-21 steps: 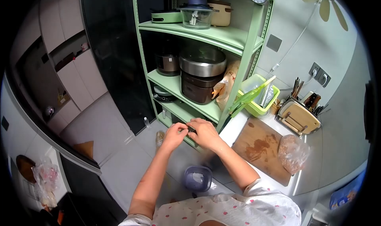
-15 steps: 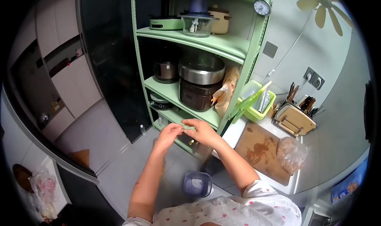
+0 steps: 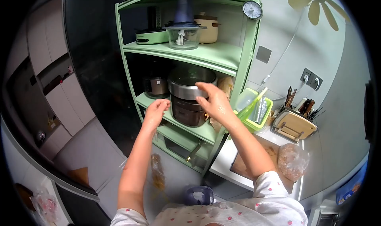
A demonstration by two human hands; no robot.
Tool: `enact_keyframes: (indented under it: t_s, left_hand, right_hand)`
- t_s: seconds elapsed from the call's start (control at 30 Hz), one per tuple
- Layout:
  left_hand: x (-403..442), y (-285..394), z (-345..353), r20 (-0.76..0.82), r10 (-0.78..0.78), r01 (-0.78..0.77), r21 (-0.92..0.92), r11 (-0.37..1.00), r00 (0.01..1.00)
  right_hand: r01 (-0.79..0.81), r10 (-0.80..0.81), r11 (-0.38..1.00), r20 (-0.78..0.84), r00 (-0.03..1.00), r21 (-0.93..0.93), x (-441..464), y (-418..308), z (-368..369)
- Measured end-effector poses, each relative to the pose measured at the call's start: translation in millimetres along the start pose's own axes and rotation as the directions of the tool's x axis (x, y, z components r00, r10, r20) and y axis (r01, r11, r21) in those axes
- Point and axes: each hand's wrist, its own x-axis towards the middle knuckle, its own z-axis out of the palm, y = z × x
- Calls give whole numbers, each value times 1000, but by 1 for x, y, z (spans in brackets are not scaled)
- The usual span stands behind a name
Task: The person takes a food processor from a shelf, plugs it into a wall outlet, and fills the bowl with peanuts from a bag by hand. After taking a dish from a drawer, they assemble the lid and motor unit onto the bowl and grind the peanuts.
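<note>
My left hand [image 3: 156,111] is raised before the shelf's middle level, its fingers curled in and nothing visible in them. To its right, my right hand [image 3: 215,101] has thumb and fingers apart and holds nothing. Its back looks wet. Behind it stands a wide steel pot [image 3: 186,92], partly hidden by the fingers, on top of a dark brown cooker [image 3: 186,111]. A rice cooker [image 3: 156,86] sits behind and above my left hand. Whether my right fingers touch the pot, I cannot tell.
The green shelf rack [image 3: 222,58] also carries a glass-bowl chopper [image 3: 183,37] and a beige pot [image 3: 207,29]. At right, a counter holds a green basket [image 3: 254,125], a cutting board [image 3: 254,158] and a bagged item [image 3: 291,158]. A purple bin [image 3: 198,196] stands below.
My hands were together, fingers touching, lower before the rack. Now they are apart and higher, the right one opened in front of the steel pot. The view has shifted.
</note>
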Motion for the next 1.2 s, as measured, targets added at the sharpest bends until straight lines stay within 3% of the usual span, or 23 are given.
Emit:
enact_keyframes:
  t_s: [0.13,0.2,0.33,0.53,0.7,0.87,1.0,1.2]
  left_hand:
    - [46,15,1,-47,79,-81,-34,996,996]
    - [78,17,-1,-78,114,-117,-31,993,990]
    - [130,31,-3,-111,185,-194,-76,978,976]
    - [234,60,-27,-99,325,-334,-95,938,941]
    - [273,65,-38,-32,205,-206,-247,947,978]
    - [332,61,-39,-3,166,-163,-207,965,986]
    - [369,63,-34,47,92,-75,-292,953,995]
    - [409,62,-20,148,18,34,-346,938,989]
  right_hand:
    - [12,-17,999,-109,994,-47,30,14,-10]
    - [-69,64,997,-135,989,-31,49,24,-7]
    - [-269,308,920,-100,946,285,93,51,4]
    - [-455,539,772,-78,839,444,184,61,10]
    - [-497,654,684,-147,742,534,220,100,45]
    - [-517,716,616,-151,681,595,252,117,65]
    - [-544,760,549,-108,641,635,281,143,70]
    - [-467,716,542,-92,692,699,302,163,75]
